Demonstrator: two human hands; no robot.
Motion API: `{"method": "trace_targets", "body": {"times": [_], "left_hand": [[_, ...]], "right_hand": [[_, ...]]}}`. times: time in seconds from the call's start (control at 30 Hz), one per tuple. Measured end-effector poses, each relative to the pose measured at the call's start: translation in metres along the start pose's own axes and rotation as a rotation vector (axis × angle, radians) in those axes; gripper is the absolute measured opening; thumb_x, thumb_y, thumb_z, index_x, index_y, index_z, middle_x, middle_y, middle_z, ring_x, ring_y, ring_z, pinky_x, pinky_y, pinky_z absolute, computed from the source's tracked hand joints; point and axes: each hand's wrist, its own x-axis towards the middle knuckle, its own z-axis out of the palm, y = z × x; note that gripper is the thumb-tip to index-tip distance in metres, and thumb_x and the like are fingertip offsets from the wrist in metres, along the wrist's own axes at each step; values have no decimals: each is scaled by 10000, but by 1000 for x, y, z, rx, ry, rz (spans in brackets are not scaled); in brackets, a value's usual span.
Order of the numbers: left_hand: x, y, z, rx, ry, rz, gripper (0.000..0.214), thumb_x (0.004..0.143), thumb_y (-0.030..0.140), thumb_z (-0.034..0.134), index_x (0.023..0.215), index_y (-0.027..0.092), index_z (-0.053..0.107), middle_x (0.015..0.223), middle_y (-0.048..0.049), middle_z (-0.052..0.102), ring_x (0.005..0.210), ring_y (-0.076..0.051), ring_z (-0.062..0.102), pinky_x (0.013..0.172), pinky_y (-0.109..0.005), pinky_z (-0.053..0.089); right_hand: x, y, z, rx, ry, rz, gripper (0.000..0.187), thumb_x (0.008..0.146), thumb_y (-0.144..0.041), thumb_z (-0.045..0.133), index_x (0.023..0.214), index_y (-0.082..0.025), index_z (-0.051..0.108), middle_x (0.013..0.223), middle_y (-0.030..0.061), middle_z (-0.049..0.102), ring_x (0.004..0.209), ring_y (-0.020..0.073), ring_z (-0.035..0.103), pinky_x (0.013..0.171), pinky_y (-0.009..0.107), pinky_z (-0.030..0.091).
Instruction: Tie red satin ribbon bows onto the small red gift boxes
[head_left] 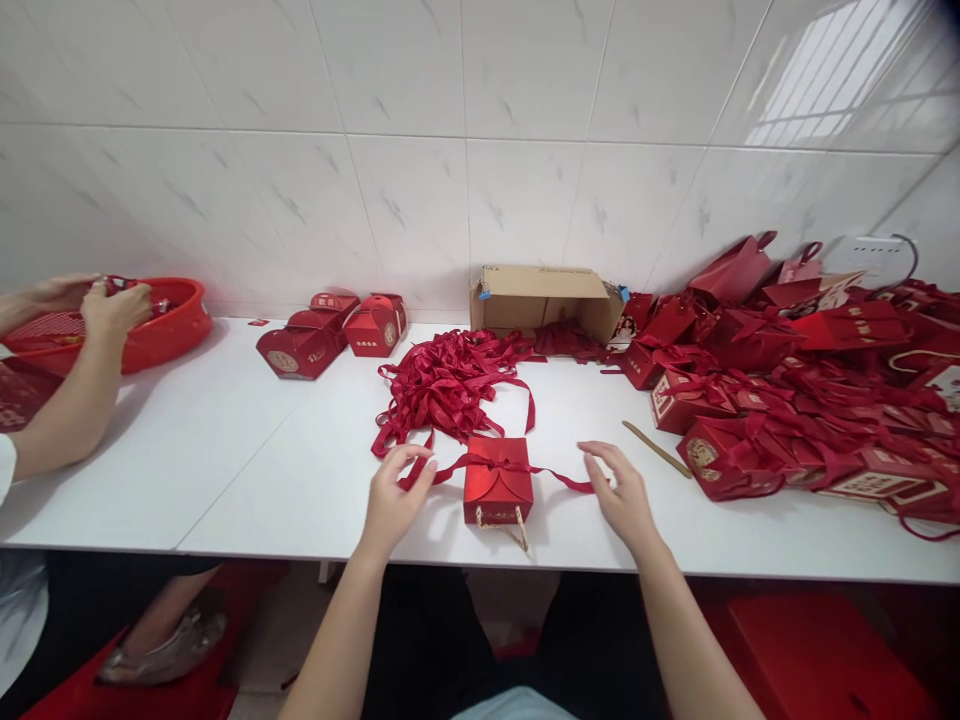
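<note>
A small red gift box (498, 488) with a gold cord handle lies in front of me on the white table. Dark red ribbon (501, 463) crosses its top, gathered in the middle, with a tail running out to each side. My left hand (397, 497) is beside the box, thumb and forefinger curled together around the left tail. On the other side, my right hand (621, 497) has the right tail running in under its thumb, fingers loosely bent; the exact grip is partly hidden. A heap of red ribbons (450, 385) lies just behind the box.
A cardboard box (546, 290) stands on its side by the wall. Many red gift boxes (795, 400) are piled at right, near a gold strip (656, 448). More red boxes (315, 340) stand at back left. Another person's hands (109, 310) work over a red basin (169, 325).
</note>
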Motion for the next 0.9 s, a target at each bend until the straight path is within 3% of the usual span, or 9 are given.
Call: {"method": "trace_targets", "body": {"times": [0.17, 0.3, 0.5, 0.7, 0.8, 0.9], "left_hand": [[4, 24, 33, -233, -153, -72, 180, 797, 303, 586, 948, 207, 566, 1022, -50, 554, 1003, -187, 563, 878, -331, 488], [6, 28, 39, -304, -195, -170, 210, 770, 313, 604, 939, 209, 535, 1010, -49, 533, 985, -188, 550, 761, -288, 509], [12, 20, 34, -236, -322, -201, 215, 767, 351, 589, 922, 221, 517, 902, -4, 538, 805, -139, 534, 702, -263, 452], [20, 19, 28, -181, -465, -208, 289, 760, 418, 586, 631, 179, 488, 618, 40, 445, 588, -108, 413, 558, -244, 341], [22, 23, 24, -172, -478, -203, 333, 752, 428, 591, 586, 181, 440, 579, 48, 387, 566, -103, 370, 536, -241, 304], [22, 26, 19, -110, -388, -156, 330, 722, 414, 626, 605, 191, 412, 587, 53, 364, 571, -102, 351, 540, -239, 297]], "right_hand": [[5, -26, 38, 164, -222, 77, 291, 915, -403, 411, 1059, -206, 571, 1099, 96, 616, 1023, 214, 580, 894, 368, 450], [8, -28, 52, 269, -285, 185, 277, 874, -470, 466, 936, -203, 503, 865, 36, 589, 666, 149, 557, 650, 302, 463], [15, -26, 46, 293, -410, 217, 341, 863, -506, 466, 717, -199, 459, 652, -28, 450, 611, 125, 423, 589, 260, 354], [28, -28, 32, 279, -610, 249, 432, 833, -558, 481, 632, -177, 486, 617, -30, 447, 586, 110, 375, 562, 251, 304], [32, -29, 27, 353, -668, 249, 425, 814, -560, 516, 640, -172, 500, 607, -34, 423, 580, 105, 356, 556, 249, 289], [34, -27, 24, 425, -641, 260, 401, 788, -545, 567, 649, -176, 492, 599, -42, 404, 573, 100, 342, 552, 247, 278]]}}
